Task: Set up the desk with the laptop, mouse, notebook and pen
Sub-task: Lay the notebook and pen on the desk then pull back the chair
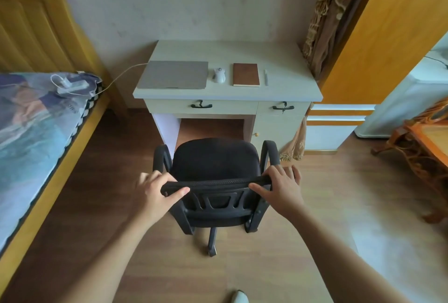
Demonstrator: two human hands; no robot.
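A: Laptop (173, 74), where does it sit from the hands?

B: Start at the hands. The left hand (155, 193) clasps the left end of the black chair's (213, 176) backrest top, fingers curled over the far side and thumb lying along the near edge. The right hand (278, 188) clasps the right end the same way, thumb pointing inward across the rim.

A: And past them?

B: Beyond both hands is the chair seat, then the pale desk (291, 86) against the wall. The closed grey laptop lies flat on its top, ahead of the left hand, with a white cable (121, 77) running off leftward to a power strip (72, 85) on the bed (36, 137).

A: The other things?

B: Ahead, roughly between the hands, the white mouse (219, 75) rests just beside the laptop's right edge. Ahead of the right hand lies the closed brown notebook (246, 75), apart from the mouse. The pen (266, 77) lies just right of the notebook, pointing away from the hands. All four lie in a row, none touching.
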